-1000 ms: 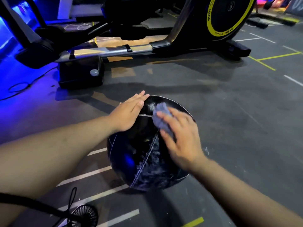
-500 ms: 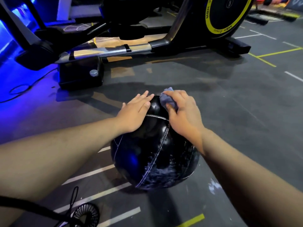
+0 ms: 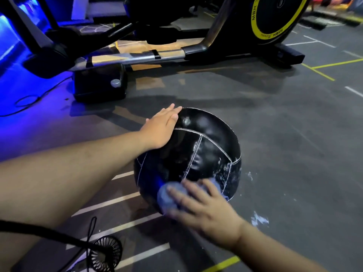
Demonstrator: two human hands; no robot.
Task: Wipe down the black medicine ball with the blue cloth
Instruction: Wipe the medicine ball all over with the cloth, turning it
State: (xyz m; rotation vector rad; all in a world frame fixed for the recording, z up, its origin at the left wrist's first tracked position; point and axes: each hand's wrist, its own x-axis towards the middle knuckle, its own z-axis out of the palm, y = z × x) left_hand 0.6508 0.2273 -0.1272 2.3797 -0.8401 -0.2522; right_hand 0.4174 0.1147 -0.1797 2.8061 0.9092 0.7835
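Down on the gym floor (image 3: 284, 134), I crouch over the job. At far left a small black fan (image 3: 106, 254) lies on the painted white lines with its cord trailing away from it. My left hand (image 3: 161, 128) rests flat on the upper left shoulder of the black medicine ball (image 3: 196, 150), fingers straight and together, gripping nothing. The ball sits on the floor in the middle of the view; its white stitched seams meet near the top, and pale streaks smear its lower right panel. Against its near lower side I press the blue cloth (image 3: 170, 195), bunched under my right hand (image 3: 204, 209), whose fingers lie spread and nearly straight over it. The hand is blurred, and my thumb cannot be made out. White flecks (image 3: 259, 219) mark the floor just right of my wrist. Behind, at upper right, an exercise machine's black flywheel (image 3: 275, 16) carries a yellow ring lettered "MBH"; the smaller wording beside it is unreadable.
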